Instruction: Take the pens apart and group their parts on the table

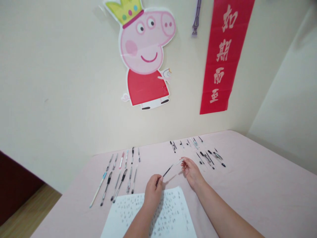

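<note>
Over the table, my left hand (153, 191) pinches a slim dark pen refill (168, 170) that points up and to the right. My right hand (191, 172) grips a pale, see-through pen barrel (179, 161) between thumb and fingers. The refill's tip is close to the barrel's near end; whether they touch, I cannot tell. Beneath my left hand lies a white sheet of paper (133, 215) covered in handwriting. Beyond my right hand are loose pen parts, among them a dark piece (210, 159).
Two rows of pens lie on the left, including a black-gripped pen (120, 185) and a pale blue-topped pen (98, 190). More small pen parts (195, 143) lie at the back right. A pink cloth (247, 185) covers the table, which meets a wall (74, 99) behind.
</note>
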`<act>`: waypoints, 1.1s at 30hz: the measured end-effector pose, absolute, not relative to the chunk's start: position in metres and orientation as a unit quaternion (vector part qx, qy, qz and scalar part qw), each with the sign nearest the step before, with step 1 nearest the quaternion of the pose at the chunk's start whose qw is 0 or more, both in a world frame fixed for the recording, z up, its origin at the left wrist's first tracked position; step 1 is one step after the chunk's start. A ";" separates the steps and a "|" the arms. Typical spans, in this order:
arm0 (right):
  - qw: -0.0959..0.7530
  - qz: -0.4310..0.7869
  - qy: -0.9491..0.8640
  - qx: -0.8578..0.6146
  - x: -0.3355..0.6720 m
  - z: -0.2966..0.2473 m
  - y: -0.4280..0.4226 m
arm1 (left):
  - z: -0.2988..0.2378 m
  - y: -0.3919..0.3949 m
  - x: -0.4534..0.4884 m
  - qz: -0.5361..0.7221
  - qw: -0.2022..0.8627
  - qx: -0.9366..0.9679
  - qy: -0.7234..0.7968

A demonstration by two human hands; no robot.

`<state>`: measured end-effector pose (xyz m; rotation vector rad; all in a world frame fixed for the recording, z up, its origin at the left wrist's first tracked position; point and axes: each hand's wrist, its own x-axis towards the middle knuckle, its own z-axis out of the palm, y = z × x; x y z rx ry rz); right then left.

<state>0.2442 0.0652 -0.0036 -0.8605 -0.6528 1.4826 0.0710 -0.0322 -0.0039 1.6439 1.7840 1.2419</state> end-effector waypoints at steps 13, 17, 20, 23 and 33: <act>0.424 0.226 -0.685 -0.548 0.249 -0.014 0.054 | -0.005 -0.031 0.070 0.451 0.203 0.585 0.643; 0.332 0.145 -0.743 -0.563 0.251 -0.010 0.051 | -0.005 -0.031 0.070 0.459 0.208 0.580 0.640; 0.372 0.124 -0.751 -0.531 0.250 -0.006 0.050 | -0.006 -0.031 0.070 0.467 0.214 0.575 0.637; 0.457 0.162 -0.739 -0.468 0.245 -0.003 0.049 | -0.006 -0.031 0.070 0.465 0.219 0.570 0.640; 0.497 0.578 -0.491 -0.421 0.217 0.004 0.029 | -0.004 -0.032 0.072 0.452 0.238 0.580 0.634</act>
